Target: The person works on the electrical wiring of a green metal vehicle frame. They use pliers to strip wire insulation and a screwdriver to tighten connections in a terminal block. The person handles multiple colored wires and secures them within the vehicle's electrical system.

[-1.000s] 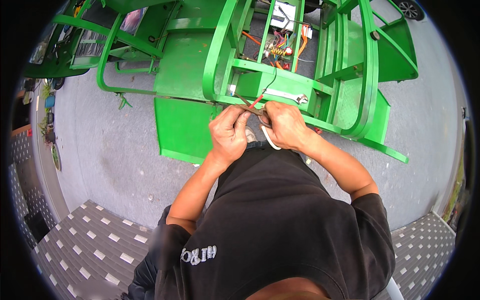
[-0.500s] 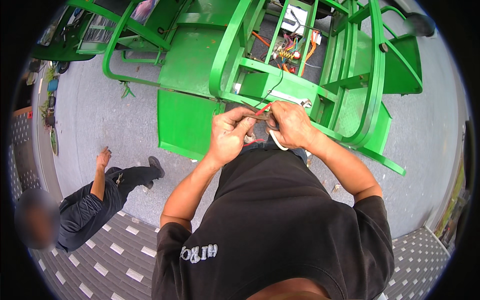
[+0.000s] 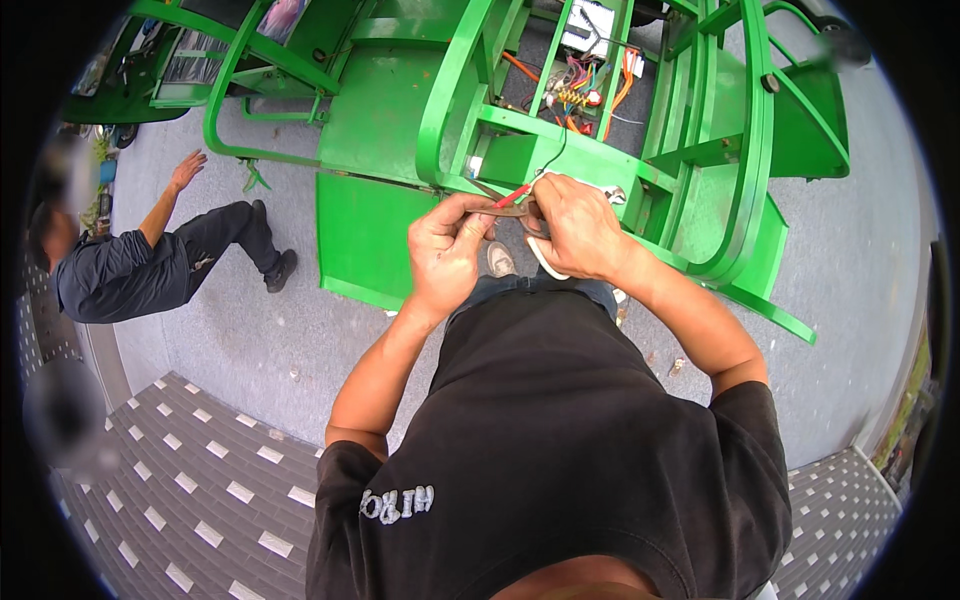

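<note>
In front of my body, above my shoes, my right hand [image 3: 578, 225] is closed round a pair of scissors [image 3: 504, 211] with rusty brown blades and a pale loop handle. The blades point left and stand apart. My left hand [image 3: 447, 250] is closed, thumb and fingers pinching at the blade tips beside a short red strip [image 3: 513, 196], perhaps tape or wire insulation. That strip lies between the blades; its far end meets my right fingers. A thin dark wire [image 3: 553, 160] runs from the green frame to my hands. What the left fingertips hold is partly hidden.
The green metal vehicle frame [image 3: 450, 110] stands just beyond my hands, with a bay of coloured wires and a brass terminal block [image 3: 574, 98]. A wrench [image 3: 614, 195] lies on its near edge. At left, another person [image 3: 135, 270] walks on the grey floor.
Both hands have shifted slightly up and left with the scissors and red strip. A thin red strand below my left hand is out of sight. The other person has moved farther up the picture.
</note>
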### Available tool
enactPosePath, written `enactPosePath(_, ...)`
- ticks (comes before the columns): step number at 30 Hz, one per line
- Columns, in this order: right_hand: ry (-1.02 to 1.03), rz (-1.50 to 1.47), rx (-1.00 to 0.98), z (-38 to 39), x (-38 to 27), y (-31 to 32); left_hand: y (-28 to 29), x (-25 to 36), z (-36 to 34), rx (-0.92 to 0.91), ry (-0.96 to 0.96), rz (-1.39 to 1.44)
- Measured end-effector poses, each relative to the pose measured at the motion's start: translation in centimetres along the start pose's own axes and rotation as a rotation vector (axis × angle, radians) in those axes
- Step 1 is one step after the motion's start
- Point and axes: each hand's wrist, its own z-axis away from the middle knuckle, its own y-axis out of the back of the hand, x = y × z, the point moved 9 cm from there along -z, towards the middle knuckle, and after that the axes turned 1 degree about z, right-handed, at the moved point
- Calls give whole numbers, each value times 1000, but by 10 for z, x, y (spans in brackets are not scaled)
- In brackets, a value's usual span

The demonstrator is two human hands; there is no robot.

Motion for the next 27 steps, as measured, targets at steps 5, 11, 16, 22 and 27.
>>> enactPosePath(5, 107, 48, 59, -8, -6, 11, 3, -10, 1, -98, 239, 115)
enactPosePath(11, 163, 48, 67, -11, -11, 18, 1, -8, 1, -134, 289, 209)
enactPosePath(16, 167, 33, 57, -11, -9, 15, 1, -4, 1, -142, 276, 232)
enactPosePath(22, 143, 83, -2, -12, -3, 5, 0, 0, -2, -107, 268, 186)
enactPosePath(27, 96, 19, -110, -9, 0, -3, -8, -5, -3, -339, 423, 193)
